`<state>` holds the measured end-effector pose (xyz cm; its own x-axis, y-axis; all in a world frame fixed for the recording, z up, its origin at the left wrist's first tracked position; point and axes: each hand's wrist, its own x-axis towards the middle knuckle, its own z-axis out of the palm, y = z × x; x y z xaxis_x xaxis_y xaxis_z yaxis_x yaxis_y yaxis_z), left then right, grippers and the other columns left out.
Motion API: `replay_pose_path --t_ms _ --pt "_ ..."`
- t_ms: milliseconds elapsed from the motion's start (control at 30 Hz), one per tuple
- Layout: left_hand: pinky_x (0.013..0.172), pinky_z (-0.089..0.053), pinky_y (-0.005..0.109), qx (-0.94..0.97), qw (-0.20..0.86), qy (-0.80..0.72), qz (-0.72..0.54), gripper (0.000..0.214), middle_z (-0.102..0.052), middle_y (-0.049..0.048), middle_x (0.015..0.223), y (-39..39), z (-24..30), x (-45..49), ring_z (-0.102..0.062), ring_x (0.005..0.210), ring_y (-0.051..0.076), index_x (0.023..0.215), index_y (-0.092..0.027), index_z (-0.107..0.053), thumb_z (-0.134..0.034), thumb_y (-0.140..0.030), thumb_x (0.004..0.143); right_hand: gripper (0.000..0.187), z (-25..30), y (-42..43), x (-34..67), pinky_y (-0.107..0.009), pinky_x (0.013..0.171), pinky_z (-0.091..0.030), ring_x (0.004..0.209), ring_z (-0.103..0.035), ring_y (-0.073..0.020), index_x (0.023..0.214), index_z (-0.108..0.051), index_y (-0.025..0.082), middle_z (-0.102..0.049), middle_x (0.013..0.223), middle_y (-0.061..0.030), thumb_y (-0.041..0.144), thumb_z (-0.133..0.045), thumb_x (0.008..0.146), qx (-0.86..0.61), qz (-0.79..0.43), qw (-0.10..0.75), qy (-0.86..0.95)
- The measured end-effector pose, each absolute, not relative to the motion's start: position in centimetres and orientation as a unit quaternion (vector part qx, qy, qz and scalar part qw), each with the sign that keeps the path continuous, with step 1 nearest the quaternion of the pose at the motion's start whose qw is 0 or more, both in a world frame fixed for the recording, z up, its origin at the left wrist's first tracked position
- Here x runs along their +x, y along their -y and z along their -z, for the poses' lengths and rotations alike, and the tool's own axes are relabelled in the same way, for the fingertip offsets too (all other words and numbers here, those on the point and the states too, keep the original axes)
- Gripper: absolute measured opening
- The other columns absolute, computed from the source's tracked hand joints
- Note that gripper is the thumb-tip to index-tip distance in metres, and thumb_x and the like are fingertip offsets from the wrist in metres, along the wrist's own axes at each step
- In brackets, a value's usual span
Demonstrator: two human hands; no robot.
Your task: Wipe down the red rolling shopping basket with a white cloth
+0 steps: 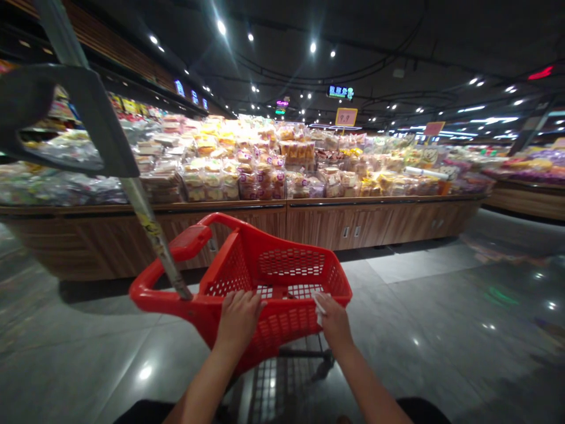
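A red plastic shopping basket (pixel 282 265) rides on a trolley frame in front of me, empty as far as I can see. My left hand (pixel 238 318) lies over the basket's near rim, fingers curled on it. My right hand (pixel 334 318) grips the near rim further right and also pinches a small white piece, perhaps paper or tissue (pixel 318 306). A red handle (pixel 189 241) arches over the basket's left side.
A long wooden display counter (pixel 309 224) piled with packaged baked goods (pixel 265 165) runs across ahead. A metal pole with a dark bracket (pixel 145 218) crosses the left foreground. Glossy grey floor tiles (pixel 441 330) spread to the right. Price signs (pixel 346 116) stand above the goods.
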<state>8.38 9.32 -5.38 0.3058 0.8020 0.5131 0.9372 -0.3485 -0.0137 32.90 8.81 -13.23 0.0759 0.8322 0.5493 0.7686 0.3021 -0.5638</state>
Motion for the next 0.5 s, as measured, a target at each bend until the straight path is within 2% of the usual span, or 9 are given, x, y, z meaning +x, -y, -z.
replay_pose_path --t_ms 100,200,333,500 --pt "0.089 -0.032 0.04 -0.796 0.155 0.544 0.215 0.023 -0.067 0.004 0.085 -9.5 5.5 7.8 -0.057 0.088 0.022 0.088 -0.023 -0.064 -0.042 -0.027 0.087 0.053 13.3 -8.7 31.4 -0.037 0.098 -0.043 0.112 -0.056 -0.0182 0.117 -0.061 0.021 -0.061 0.12 -0.0059 0.001 -0.044 0.071 -0.535 -0.057 0.438 0.72" --pt "0.091 -0.031 0.041 -0.799 0.158 0.539 0.215 0.023 -0.067 0.0034 0.087 -9.7 5.6 7.1 -0.058 0.088 0.022 0.086 -0.023 -0.064 -0.041 -0.028 0.087 0.048 13.3 -8.6 33.4 -0.037 0.097 -0.044 0.109 -0.058 -0.0178 0.115 -0.062 0.023 -0.064 0.117 -0.0046 0.004 -0.044 0.074 -0.559 -0.058 0.452 0.693" --pt "0.091 -0.031 0.041 -0.8 0.168 0.532 0.22 0.022 -0.068 0.0033 0.088 -10.2 5.7 6.3 -0.058 0.088 0.021 0.088 -0.024 -0.064 -0.043 -0.03 0.087 0.049 13.6 -8.2 35.7 -0.038 0.096 -0.046 0.106 -0.06 -0.0181 0.114 -0.062 0.024 -0.065 0.114 -0.0035 0.005 -0.045 0.073 -0.609 -0.043 0.466 0.64" --pt "0.089 -0.032 0.04 -0.806 0.173 0.525 0.211 0.022 -0.068 0.0025 0.085 -10.7 5.7 5.3 -0.058 0.086 0.022 0.085 -0.024 -0.064 -0.044 -0.032 0.087 0.051 13.6 -7.8 33.4 -0.036 0.1 -0.042 0.112 -0.055 -0.0174 0.116 -0.062 0.022 -0.062 0.119 -0.0043 0.002 -0.044 0.073 -0.559 -0.052 0.445 0.698"
